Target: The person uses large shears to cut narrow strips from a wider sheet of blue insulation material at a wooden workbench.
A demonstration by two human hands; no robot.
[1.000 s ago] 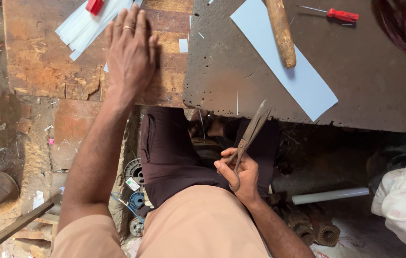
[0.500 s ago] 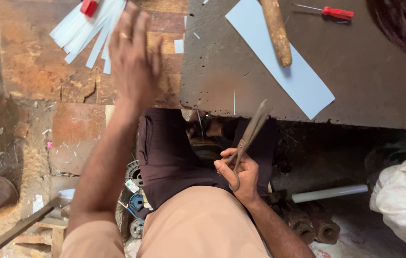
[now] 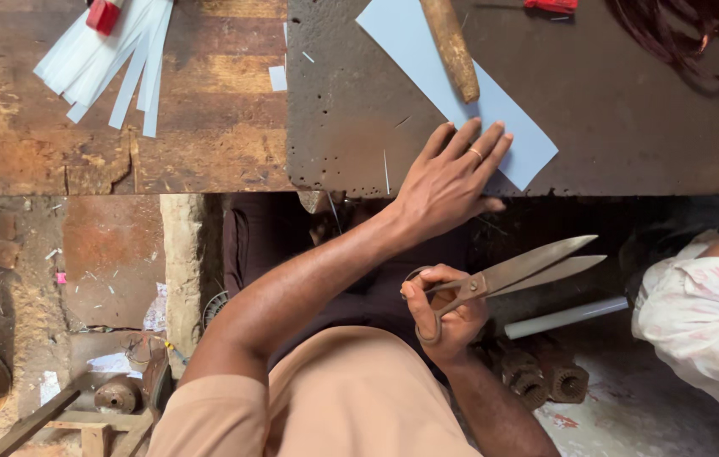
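Down at the front edge of the dark workbench [image 3: 630, 127], the left hand [image 3: 448, 182] is spread flat, fingers apart, fingertips touching the near end of a pale blue paper strip [image 3: 512, 140]. That strip runs diagonally, long axis from upper left to lower right. Below the bench edge, the right hand [image 3: 448, 317] is curled closed around the handles of big metal scissors [image 3: 512, 271], blades slightly parted, pointing right and a bit up. A wooden handle [image 3: 452, 46] lies across the strip's far end.
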